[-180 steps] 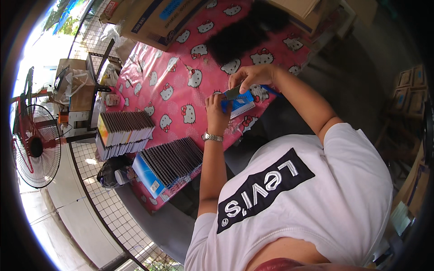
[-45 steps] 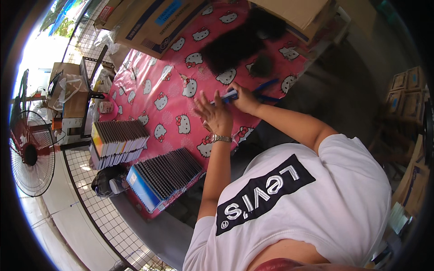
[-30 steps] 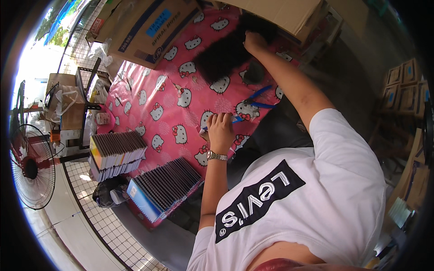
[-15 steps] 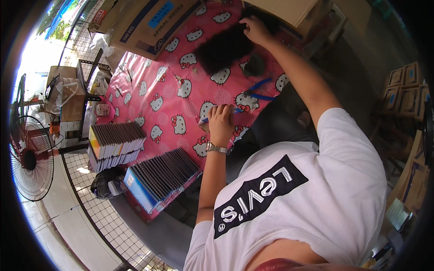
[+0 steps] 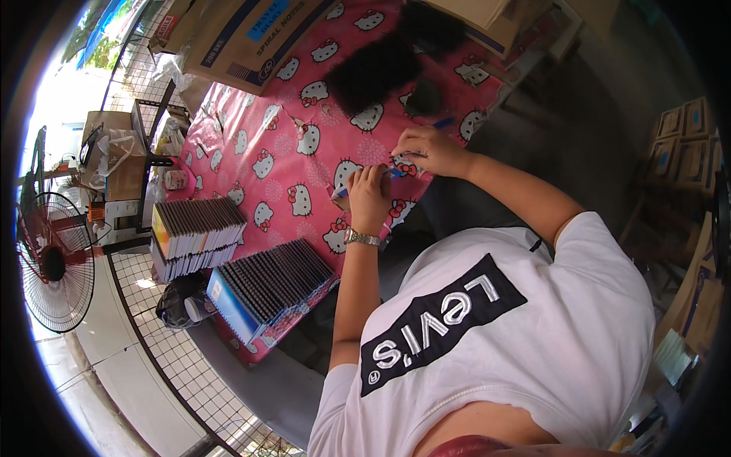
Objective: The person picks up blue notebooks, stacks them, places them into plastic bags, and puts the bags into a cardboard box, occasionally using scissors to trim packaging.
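Note:
My left hand [image 5: 368, 199], with a watch at its wrist, curls over a small notebook [image 5: 340, 199] near the table's front edge. Only a pale corner and a bit of blue show past my fingers. My right hand [image 5: 430, 151] is beside it at the notebook's right end, fingers pinched together; what they hold is too small to make out. Partly hidden behind that hand is a blue-handled tool [image 5: 443, 123]. Farther back lies a heap of black, thin coil-like pieces [image 5: 373, 75], with a second dark heap [image 5: 430, 30] beyond. A dark greenish lump [image 5: 423, 99] sits next to them.
Two rows of spiral notebooks [image 5: 270, 282] [image 5: 199, 232] stand at the table's left. Cardboard boxes [image 5: 251, 38] [image 5: 487, 23] occupy the far side. A pink patterned cloth [image 5: 293, 164] covers the table. At far left are a fan [image 5: 53, 263] and a wire mesh [image 5: 179, 365].
My right hand has come back from the far dark heap to the notebook, its fingers now pinched. My left hand has stayed on the notebook almost unmoved.

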`<act>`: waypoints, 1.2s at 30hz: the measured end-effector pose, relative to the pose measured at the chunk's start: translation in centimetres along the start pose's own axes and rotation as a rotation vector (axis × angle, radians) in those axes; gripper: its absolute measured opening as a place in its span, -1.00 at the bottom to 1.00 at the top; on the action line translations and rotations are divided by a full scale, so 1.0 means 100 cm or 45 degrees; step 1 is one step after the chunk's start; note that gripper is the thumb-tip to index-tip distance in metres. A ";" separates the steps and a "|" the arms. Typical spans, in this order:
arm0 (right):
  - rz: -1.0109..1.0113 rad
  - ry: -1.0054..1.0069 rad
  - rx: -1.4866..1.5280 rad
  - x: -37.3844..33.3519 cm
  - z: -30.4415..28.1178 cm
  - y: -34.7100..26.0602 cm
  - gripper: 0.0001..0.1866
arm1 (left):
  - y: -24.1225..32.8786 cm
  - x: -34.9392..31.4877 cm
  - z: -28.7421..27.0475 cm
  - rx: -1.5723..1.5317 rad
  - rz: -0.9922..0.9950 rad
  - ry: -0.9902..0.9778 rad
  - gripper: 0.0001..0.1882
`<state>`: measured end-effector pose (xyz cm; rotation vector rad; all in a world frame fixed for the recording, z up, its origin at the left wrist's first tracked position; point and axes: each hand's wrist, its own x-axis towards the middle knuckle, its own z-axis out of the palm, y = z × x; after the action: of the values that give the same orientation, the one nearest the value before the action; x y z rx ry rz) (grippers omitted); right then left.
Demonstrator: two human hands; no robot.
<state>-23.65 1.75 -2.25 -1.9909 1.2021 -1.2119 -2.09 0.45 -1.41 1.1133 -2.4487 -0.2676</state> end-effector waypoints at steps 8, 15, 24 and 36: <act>0.051 -0.007 -0.159 -0.001 0.006 -0.007 -0.75 | 0.003 0.003 -0.001 0.024 -0.001 -0.014 -0.80; -0.174 0.087 -0.202 -0.004 0.010 -0.006 -0.73 | 0.008 0.005 -0.002 0.154 0.018 0.002 -0.75; 0.017 0.061 0.095 -0.015 0.025 -0.014 -0.77 | 0.003 -0.017 0.016 0.166 0.060 0.152 -0.69; 0.224 -0.264 -0.208 -0.005 -0.002 -0.044 -0.81 | 0.014 -0.008 0.005 0.152 0.035 0.004 -0.67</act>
<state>-22.09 4.26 0.99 -2.0192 1.3724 -0.8228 -2.79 2.03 -1.59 1.1268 -2.5033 -0.1125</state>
